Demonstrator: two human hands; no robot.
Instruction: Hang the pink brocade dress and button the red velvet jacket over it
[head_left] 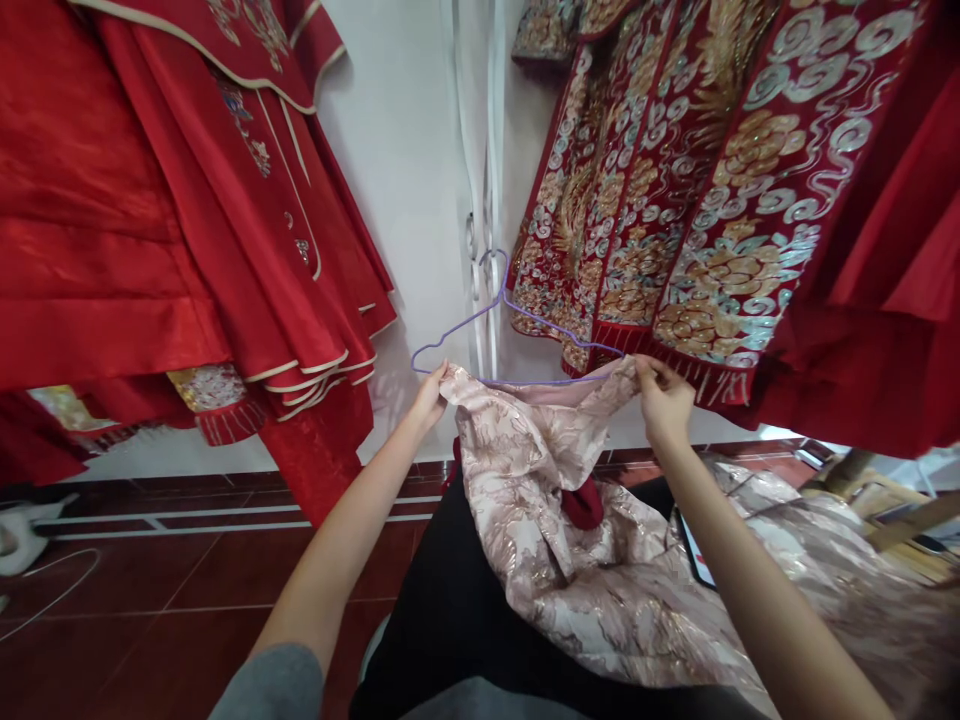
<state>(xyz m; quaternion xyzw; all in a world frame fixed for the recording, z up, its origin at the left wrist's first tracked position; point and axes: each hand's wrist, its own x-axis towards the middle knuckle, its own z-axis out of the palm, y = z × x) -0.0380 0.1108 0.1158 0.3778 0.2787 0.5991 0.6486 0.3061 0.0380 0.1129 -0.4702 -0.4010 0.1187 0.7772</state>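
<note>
A pale pink brocade garment point(600, 560) with a dark red lining hangs from both my hands and spills down over my lap. My left hand point(429, 395) pinches its upper left edge, closed on the cloth. At the upper right edge my right hand point(661, 398) grips the cloth, fingers closed. A thin purple wire hanger point(501, 325) sits just above and behind the garment's top edge; its hook rises to about the white door's handle, though I cannot tell whether it hangs there.
Red satin robes with cream piping point(172, 220) hang at the left. Heavily embroidered red and gold garments point(712, 200) hang at the right. Behind is a white wall and door point(420, 150). Dark red floor tiles point(150, 600) lie below, with a white object point(22, 535) at far left.
</note>
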